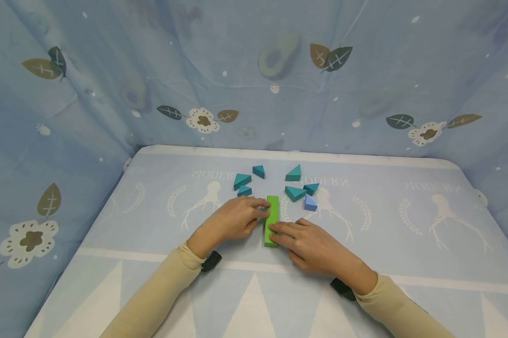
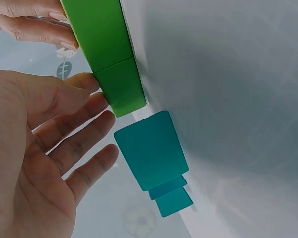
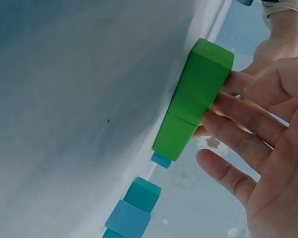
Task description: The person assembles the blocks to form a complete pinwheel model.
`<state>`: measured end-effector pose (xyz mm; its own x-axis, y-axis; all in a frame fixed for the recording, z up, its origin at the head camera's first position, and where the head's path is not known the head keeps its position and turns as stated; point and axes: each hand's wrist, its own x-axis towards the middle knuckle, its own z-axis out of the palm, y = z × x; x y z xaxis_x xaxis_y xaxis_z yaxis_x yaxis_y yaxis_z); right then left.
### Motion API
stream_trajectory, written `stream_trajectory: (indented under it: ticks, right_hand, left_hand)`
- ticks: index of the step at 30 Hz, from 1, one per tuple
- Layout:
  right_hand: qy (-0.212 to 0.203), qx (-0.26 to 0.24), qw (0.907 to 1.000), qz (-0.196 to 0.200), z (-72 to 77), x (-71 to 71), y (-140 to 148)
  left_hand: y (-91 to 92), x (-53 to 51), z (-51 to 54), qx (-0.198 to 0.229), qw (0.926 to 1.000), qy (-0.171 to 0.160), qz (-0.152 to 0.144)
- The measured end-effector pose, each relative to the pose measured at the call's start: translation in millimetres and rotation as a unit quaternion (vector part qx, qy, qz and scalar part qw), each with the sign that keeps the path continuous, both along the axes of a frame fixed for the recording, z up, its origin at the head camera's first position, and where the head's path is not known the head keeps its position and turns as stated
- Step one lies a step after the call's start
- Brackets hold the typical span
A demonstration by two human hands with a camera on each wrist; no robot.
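Two green blocks [image 1: 273, 205] lie end to end on the mat as one long bar, with a seam between them in both wrist views. From the left, my left hand [image 1: 239, 218] touches the bar's far part with its fingertips. Opposite it, my right hand [image 1: 311, 244] has its fingertips on the near part. In the left wrist view, a teal block [image 2: 151, 151] stands just past the left fingers. Loosely extended fingers show on the right hand [image 3: 268, 134], touching the green bar [image 3: 196, 89].
Beyond the left hand lie teal triangular blocks [image 1: 242, 180]. Farther right are more teal triangles [image 1: 295, 193] and a blue triangular block [image 1: 310, 203]. All rest on a patterned mat [image 1: 123, 225]. Blue curtains [image 1: 245, 56] stand behind and at the sides.
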<state>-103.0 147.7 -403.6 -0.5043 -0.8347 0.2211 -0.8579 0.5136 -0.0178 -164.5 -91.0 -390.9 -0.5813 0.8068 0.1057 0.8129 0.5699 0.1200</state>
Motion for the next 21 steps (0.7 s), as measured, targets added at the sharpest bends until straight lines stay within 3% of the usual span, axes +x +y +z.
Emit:
stream_trajectory:
  ticks: [7,15,21]
  right_hand:
    - [-0.008,-0.009,0.9999,-0.004,4.9,-3.2,5]
    - [-0.017,-0.019,0.9938,-0.108,24.2,-21.2,37]
    - [-0.068,0.003,0.9822,-0.175,25.3,-29.8,51]
  left_hand:
    - [1.2,0.4,-0.3,-0.002,1.0,0.006,0.002]
    - [7.2,7.7,6.4,0.01,0.999,0.041,-0.014]
    - [13.2,18.0,13.2,-0.012,0.9995,0.016,-0.025]
